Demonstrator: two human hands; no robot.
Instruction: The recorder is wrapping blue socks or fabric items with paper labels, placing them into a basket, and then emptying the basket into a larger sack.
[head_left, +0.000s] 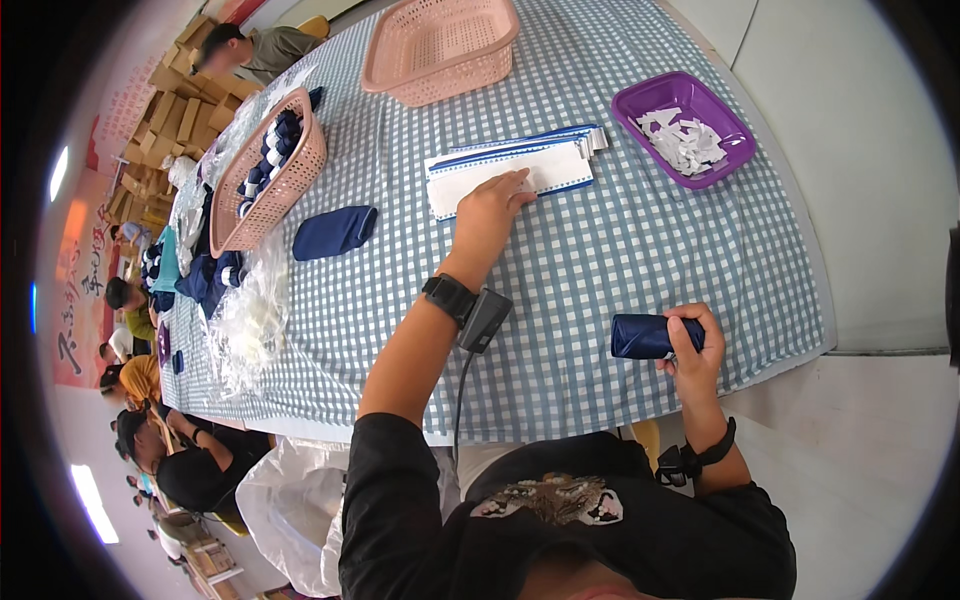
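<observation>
My left hand [488, 212] reaches over a stack of white paper strips with blue borders [545, 172]. Its fingers lie on the top strip, with the thumb a little apart, and I see nothing gripped in them. Closer to the table's near right side, my right hand [696, 350] is wrapped around a rolled bundle of dark blue fabric [640, 336], thumb on top. Left of the strips lies another dark blue folded fabric bundle [335, 232], flat on the checked tablecloth [560, 290].
A purple tray [735, 165] with torn white paper scraps stands at the far right. At the back is a pink basket [440, 80]; another pink basket [285, 185] on the left holds blue-and-white rolls. Clear plastic bags [250, 320] lie nearby. Several people sit along the left.
</observation>
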